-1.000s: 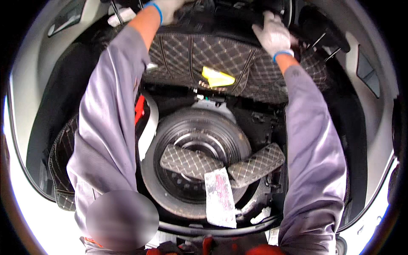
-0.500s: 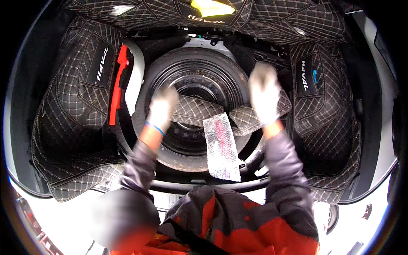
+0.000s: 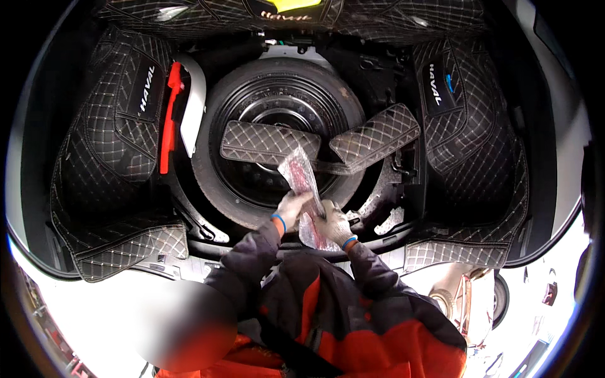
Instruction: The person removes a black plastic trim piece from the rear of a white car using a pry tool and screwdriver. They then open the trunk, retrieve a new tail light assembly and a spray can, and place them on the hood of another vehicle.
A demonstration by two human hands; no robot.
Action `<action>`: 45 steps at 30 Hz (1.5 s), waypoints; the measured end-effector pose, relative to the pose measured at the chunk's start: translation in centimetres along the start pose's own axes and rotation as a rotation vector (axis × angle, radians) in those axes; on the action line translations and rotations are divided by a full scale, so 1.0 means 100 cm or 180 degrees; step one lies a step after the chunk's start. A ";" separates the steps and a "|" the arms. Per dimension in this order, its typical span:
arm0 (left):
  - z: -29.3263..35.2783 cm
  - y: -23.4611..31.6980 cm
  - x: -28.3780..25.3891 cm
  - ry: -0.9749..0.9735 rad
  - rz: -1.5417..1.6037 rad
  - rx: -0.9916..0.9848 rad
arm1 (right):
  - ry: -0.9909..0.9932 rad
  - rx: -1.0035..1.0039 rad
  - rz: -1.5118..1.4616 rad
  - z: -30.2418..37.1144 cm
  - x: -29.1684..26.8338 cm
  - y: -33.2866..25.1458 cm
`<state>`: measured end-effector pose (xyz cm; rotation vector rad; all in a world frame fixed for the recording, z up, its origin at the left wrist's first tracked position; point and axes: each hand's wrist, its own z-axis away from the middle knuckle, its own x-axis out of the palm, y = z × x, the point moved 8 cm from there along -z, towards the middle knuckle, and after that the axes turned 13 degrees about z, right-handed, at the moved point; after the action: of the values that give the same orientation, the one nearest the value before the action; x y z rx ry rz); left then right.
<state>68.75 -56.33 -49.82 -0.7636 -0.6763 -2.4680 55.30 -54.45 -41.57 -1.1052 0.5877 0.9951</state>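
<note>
A flat bubble-wrap packet (image 3: pixel 300 173), silvery with pink showing through, is in both my hands near the front rim of the spare wheel. My left hand (image 3: pixel 293 208), in a whitish glove, grips its left edge. Opposite it, my right hand (image 3: pixel 333 224), gloved likewise, is closed on the packet's right side. Beyond the packet's top lie two black quilted pads with pale stitching: the left pad (image 3: pixel 268 142) across the wheel's hub, the right pad (image 3: pixel 378 137) slanting over the wheel's right edge. Under them sits the black spare wheel (image 3: pixel 217 183) in its well.
A red bar (image 3: pixel 169 126) and a curved pale panel (image 3: pixel 194 113) stand left of the wheel. Quilted lining covers the left side (image 3: pixel 113 132) and right side (image 3: pixel 472 132) of the boot. Yellow material (image 3: pixel 293 5) shows at the back. The boot sill (image 3: pixel 378 244) runs before me.
Both hands have come back toward me and together, away from the pads. They have taken hold of the bubble-wrap packet, lifting and turning it. The pads lie let go on the wheel.
</note>
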 end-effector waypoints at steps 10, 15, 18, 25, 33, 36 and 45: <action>0.090 0.098 0.056 0.0278 0.0591 0.1971 | 0.0140 -0.0580 -0.0983 0.046 -0.061 -0.081; 0.152 0.193 0.161 -0.1052 0.0310 0.2611 | 0.0972 -0.0427 -0.1705 0.023 -0.144 -0.115; 0.225 0.260 0.197 -0.1064 -0.0196 0.3361 | 0.1985 -0.1175 -0.1923 0.010 -0.294 -0.186; 0.189 0.280 -0.003 0.1901 -0.1753 0.3200 | 0.1454 -0.1777 -0.2684 -0.147 -0.526 -0.296; 0.171 0.341 -0.126 0.2972 -0.2981 0.2952 | 0.1704 -0.1801 -0.2767 -0.180 -0.432 -0.338; 0.125 0.380 -0.138 0.2809 -0.2941 0.2674 | 0.0723 -0.1803 -0.2194 -0.143 -0.289 -0.303; 0.044 0.416 -0.186 0.1841 -0.2710 0.2193 | -0.1247 0.0709 -0.2549 -0.021 0.058 -0.061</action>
<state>107.28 -80.51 -45.04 0.6042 -1.7045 -2.5982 63.46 -55.01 -44.26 -0.8003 -0.0809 0.4055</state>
